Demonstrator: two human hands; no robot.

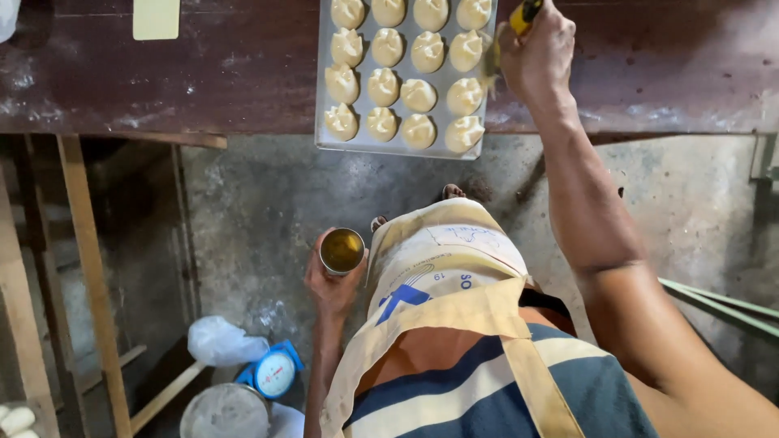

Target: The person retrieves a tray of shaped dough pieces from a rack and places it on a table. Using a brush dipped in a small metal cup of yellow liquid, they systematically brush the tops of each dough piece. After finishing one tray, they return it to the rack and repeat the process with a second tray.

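While gripping a yellow-handled brush in the right hand at the tray edge and clasping 1 small tin of yellowish liquid in the left hand at waist level, risking drips onto the floor if tilting.

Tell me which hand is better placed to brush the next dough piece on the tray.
Right. The right hand is at the tray's far right edge, holding the brush beside the dough pieces. The left hand is low by the apron, off the table, occupied holding the cup of liquid.
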